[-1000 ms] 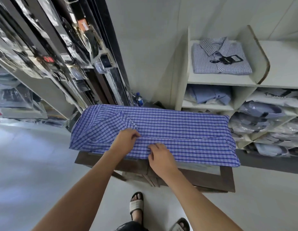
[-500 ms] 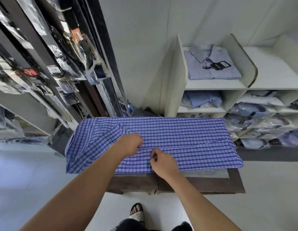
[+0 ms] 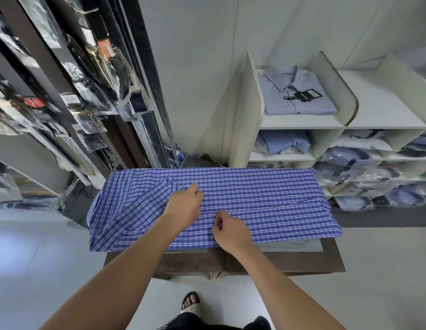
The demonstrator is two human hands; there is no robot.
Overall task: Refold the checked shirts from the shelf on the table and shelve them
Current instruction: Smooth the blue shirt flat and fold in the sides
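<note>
Item: blue-and-white checked cotton shirt (image 3: 254,198), spread flat across the dark brown wooden table (image 3: 278,263), collar end to the left.

Hands: the left hand (image 3: 184,206) rests knuckles-up just right of the collar, its fingers curled and gripping the shirt front. The right hand (image 3: 231,231), just beside it on the near side, pinches a small point of the front edge between thumb and forefinger (image 3: 218,225).

Edges: the shirt's left end hangs over the table's left edge. Its right end droops past the right far corner. The far edge lies along the table's far side. A pale strip of tabletop shows bare along the near right.

Open room: pale grey floor (image 3: 28,270) lies left of and nearer than the table. One sandalled foot (image 3: 190,303) stands near the table's front.

Surroundings: a cream shelf unit (image 3: 247,110) stands far right. Its top left compartment holds a folded pale checked shirt with a black tag (image 3: 300,94). The top compartment to its right is bare board. The lower compartments hold folded and plastic-bagged shirts (image 3: 345,158). A dark rack of plastic-wrapped goods (image 3: 88,91) fills the far left.
</note>
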